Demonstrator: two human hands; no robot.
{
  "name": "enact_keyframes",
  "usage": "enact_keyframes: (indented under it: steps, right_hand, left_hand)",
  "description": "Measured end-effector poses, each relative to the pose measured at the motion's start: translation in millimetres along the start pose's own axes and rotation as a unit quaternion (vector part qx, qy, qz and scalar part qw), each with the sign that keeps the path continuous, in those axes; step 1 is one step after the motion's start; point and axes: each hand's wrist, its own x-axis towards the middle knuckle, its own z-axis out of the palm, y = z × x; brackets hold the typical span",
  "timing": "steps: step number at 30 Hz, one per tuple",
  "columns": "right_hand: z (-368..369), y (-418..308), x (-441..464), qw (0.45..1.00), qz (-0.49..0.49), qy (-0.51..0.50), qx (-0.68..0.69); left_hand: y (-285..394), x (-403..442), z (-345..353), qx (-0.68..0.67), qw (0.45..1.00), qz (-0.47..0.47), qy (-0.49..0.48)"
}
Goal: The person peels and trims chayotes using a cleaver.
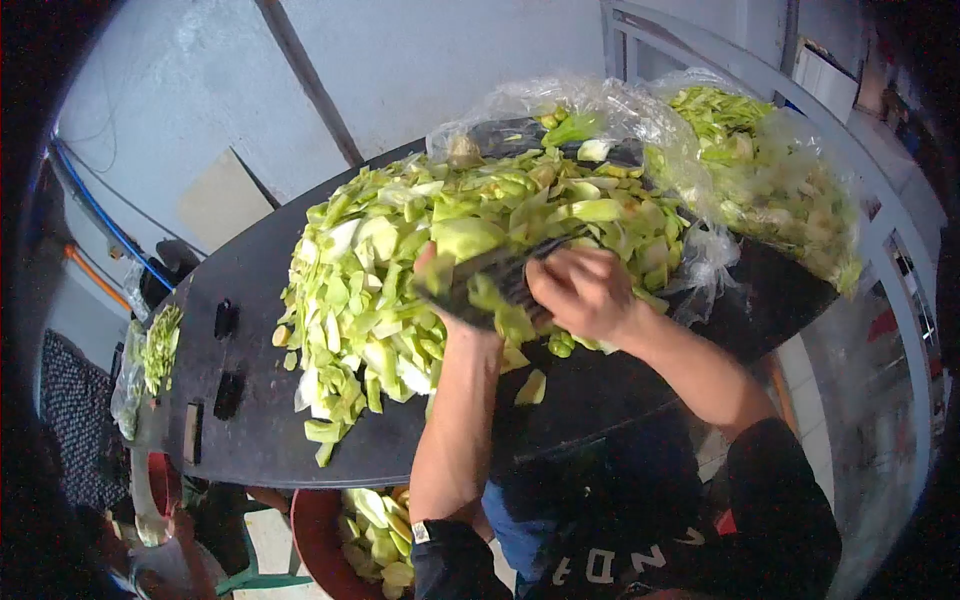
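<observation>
A large heap of pale green vegetable slices [370, 270] covers the middle of the dark oval table [260, 400]. Over the heap's near side, my left hand [455, 300] is closed around something dark and flat, with green pieces at it. My right hand [580, 290] is closed at the right end of the dark thing [500, 280], which is blurred, so I cannot make out what it is. A single slice [531, 388] lies on the table just below my hands.
Clear plastic bags of green slices [750, 180] stand at the right by a metal railing [895, 240]. Small dark objects [228, 395] lie on the table's left part. Below the near edge is a red tub [315, 540] with green pieces. Part of another person shows at lower left.
</observation>
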Motion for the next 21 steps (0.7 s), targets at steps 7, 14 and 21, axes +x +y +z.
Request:
enact_keyframes:
  steps: [7, 14, 21]
  right_hand:
    - [12.0, 16.7, -7.1, 0.994, 0.105, -0.041, 0.004]
    - [7.0, 28.5, -11.5, 0.981, 0.178, -0.073, 0.012]
    - [-0.2, -1.1, 5.9, 0.996, 0.042, 0.046, 0.057]
  left_hand:
    - [18.4, -3.3, 34.9, 0.027, 0.997, 0.055, 0.040]
    - [21.8, -3.3, 34.0, 0.033, 0.996, 0.050, 0.058]
    - [18.2, -12.9, 38.9, 0.093, 0.995, 0.021, 0.033]
